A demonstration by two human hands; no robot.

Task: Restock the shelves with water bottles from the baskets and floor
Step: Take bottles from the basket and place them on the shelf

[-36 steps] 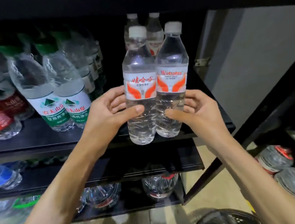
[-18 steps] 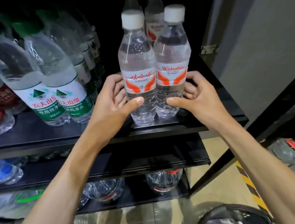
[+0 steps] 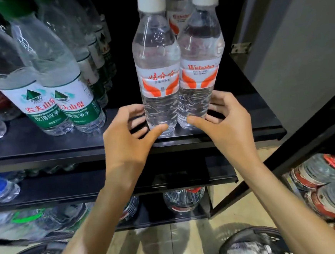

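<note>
Two clear plastic white-capped water bottles stand upright, touching, on the black metal shelf. The left hand and right hand flank their bases, fingers spread loose.

Two white-capped, orange-labelled water bottles stand upright, touching, on the shelf.

Two upright white-capped water bottles stand touching on the dark shelf. My left hand and right hand curl loosely around their bases, fingers spread.
</note>
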